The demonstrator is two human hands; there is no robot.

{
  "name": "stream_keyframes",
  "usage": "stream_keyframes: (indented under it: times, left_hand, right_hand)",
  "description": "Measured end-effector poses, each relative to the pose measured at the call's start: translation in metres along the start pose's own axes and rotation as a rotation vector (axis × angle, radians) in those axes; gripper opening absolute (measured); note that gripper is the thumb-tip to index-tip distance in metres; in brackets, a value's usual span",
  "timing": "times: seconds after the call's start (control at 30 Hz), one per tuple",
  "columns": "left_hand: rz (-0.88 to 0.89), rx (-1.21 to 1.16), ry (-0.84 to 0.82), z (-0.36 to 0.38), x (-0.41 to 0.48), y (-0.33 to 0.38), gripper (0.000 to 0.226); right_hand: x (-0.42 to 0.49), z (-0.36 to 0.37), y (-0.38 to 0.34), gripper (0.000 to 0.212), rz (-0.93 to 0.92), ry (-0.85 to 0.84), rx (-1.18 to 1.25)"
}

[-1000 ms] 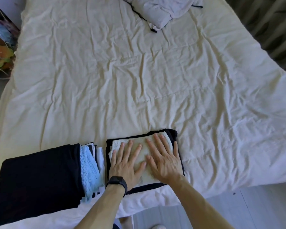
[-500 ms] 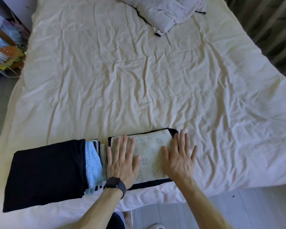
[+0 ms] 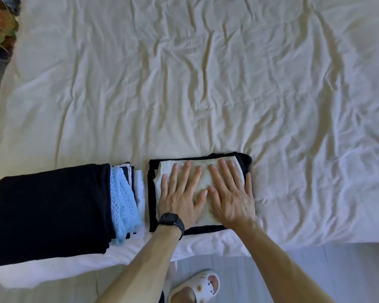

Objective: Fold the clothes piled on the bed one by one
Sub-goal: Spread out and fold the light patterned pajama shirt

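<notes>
A folded cream patterned garment (image 3: pixel 204 171) lies on top of a folded black garment (image 3: pixel 245 161) near the bed's front edge. My left hand (image 3: pixel 181 194), with a black watch on its wrist, presses flat on the cream garment's left half. My right hand (image 3: pixel 231 196) presses flat on its right half, fingers straight and spread. The two hands lie side by side, thumbs almost touching. To the left sits a stack of folded clothes: a large black piece (image 3: pixel 50 211), a light blue lace piece (image 3: pixel 123 202) and white pieces (image 3: pixel 140 193).
The wrinkled cream bedsheet (image 3: pixel 184 84) fills most of the view. Coloured clutter (image 3: pixel 0 29) sits off the bed's far left corner. Grey floor lies below the bed edge, with my foot in a white slipper (image 3: pixel 195 287).
My hands had spread apart to the garment's sides and have now come back together at its middle. The camera has tilted down and closer; the pillow at the far end is out of view.
</notes>
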State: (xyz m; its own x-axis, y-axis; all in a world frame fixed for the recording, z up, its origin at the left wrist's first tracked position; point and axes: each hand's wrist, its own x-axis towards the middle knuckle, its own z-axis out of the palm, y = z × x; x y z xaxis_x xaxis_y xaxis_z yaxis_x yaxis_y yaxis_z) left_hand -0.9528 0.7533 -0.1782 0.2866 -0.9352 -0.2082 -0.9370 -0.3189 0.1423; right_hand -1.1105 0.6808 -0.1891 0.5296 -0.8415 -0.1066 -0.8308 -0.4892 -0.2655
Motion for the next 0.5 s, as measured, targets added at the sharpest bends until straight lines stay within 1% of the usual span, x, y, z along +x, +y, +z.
stream_keyframes:
  times: [0.1,0.17,0.27,0.33,0.4,0.5]
  left_hand:
    - [0.01,-0.025,0.037,0.013,0.001,-0.005,0.068]
    - [-0.013,-0.064,0.093,0.019,0.005,-0.007,0.071]
    - [-0.126,-0.121,0.148,0.025,0.006,-0.006,0.078]
    - [-0.171,-0.135,0.161,0.027,0.003,-0.004,0.082]
    - [-0.164,-0.133,0.178,0.026,0.005,-0.005,0.082]
    - [-0.14,-0.111,0.137,0.017,0.009,-0.007,0.078]
  right_hand:
    - [-0.002,0.008,0.003,0.059,0.002,0.035,0.022]
    - [-0.001,0.012,0.005,0.059,0.005,0.056,0.042]
    - [0.002,0.011,0.002,0.061,0.03,0.024,0.062]
    - [-0.001,0.008,-0.001,0.063,0.079,0.007,0.058]
    - [0.0,0.004,-0.005,0.067,0.132,-0.003,0.05]
    - [0.004,-0.009,-0.009,0.07,0.157,-0.085,0.063]
